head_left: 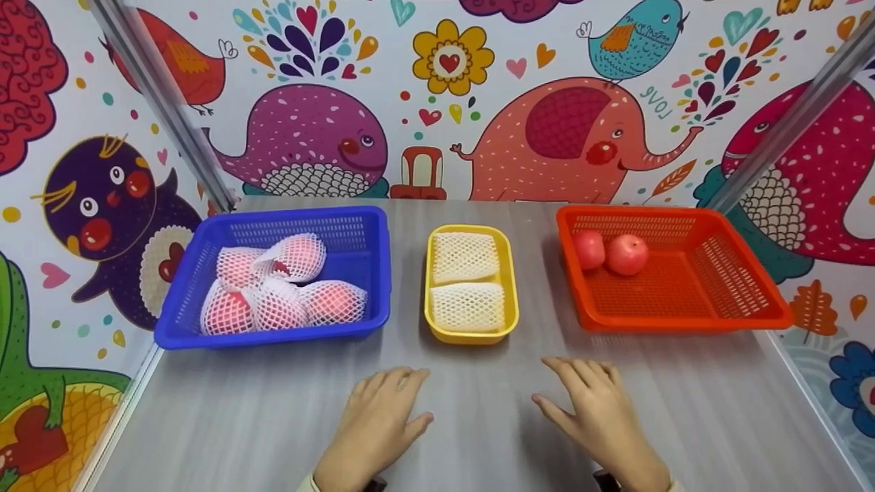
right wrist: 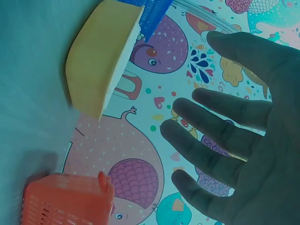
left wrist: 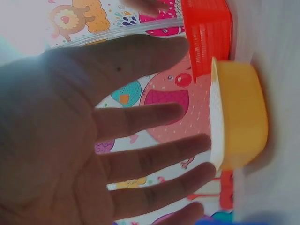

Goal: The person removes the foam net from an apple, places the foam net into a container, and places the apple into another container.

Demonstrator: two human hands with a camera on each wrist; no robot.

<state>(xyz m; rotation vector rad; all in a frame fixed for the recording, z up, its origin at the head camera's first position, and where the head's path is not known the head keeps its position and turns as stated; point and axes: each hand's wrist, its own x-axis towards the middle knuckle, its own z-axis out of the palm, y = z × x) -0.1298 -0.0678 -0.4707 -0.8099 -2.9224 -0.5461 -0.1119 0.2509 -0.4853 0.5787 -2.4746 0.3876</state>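
Observation:
My left hand (head_left: 379, 424) hovers over the front of the table with fingers spread and nothing in it; the left wrist view shows its bare palm (left wrist: 51, 136). Facing it, my right hand (head_left: 598, 420) is also empty, its fingers (right wrist: 211, 145) apart and nearly straight. Beyond both hands stands a small yellow basket (head_left: 472, 337) holding two white foam net sleeves (head_left: 467, 306), one behind the other. Left of it, a blue basket (head_left: 273, 338) contains several pinkish-red apples (head_left: 335, 302) in white foam nets. Two bare apples (head_left: 627, 254) lie at the left end of a red-orange basket (head_left: 683, 322).
The three baskets stand in a row on a grey wood-grain table (head_left: 478, 424). Behind and beside it rise walls (head_left: 424, 102) printed with cartoon animals. Metal posts (head_left: 167, 102) stand at the rear corners.

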